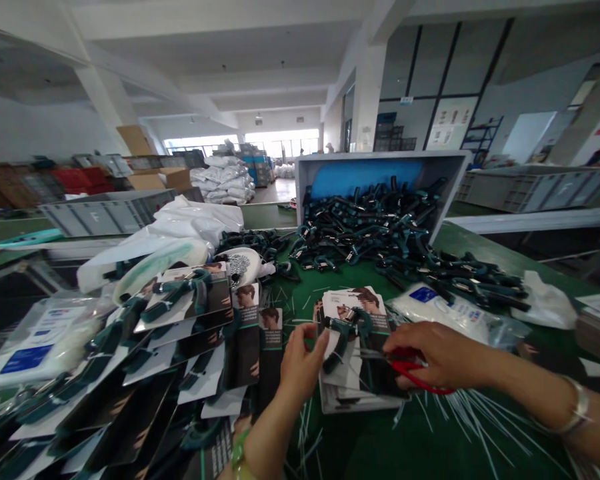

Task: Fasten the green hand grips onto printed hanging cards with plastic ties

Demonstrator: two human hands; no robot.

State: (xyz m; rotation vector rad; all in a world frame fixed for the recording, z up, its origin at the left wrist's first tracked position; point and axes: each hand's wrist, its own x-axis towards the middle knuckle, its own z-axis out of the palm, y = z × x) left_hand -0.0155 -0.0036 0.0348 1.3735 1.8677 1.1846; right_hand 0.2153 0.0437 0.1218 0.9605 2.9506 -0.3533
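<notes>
My left hand pinches the left edge of a printed card that has a dark teal hand gripper fastened to it. This card lies on top of a small stack of cards on the green table. My right hand is closed around red-handled scissors, whose tip sits at the card's right side near the hand gripper. A silver bracelet is on my right wrist, a green band on my left.
A heap of finished cards with grippers spreads at left. A tipped grey bin spills loose grippers at the back. Plastic bags lie right. Cut white ties litter the table front.
</notes>
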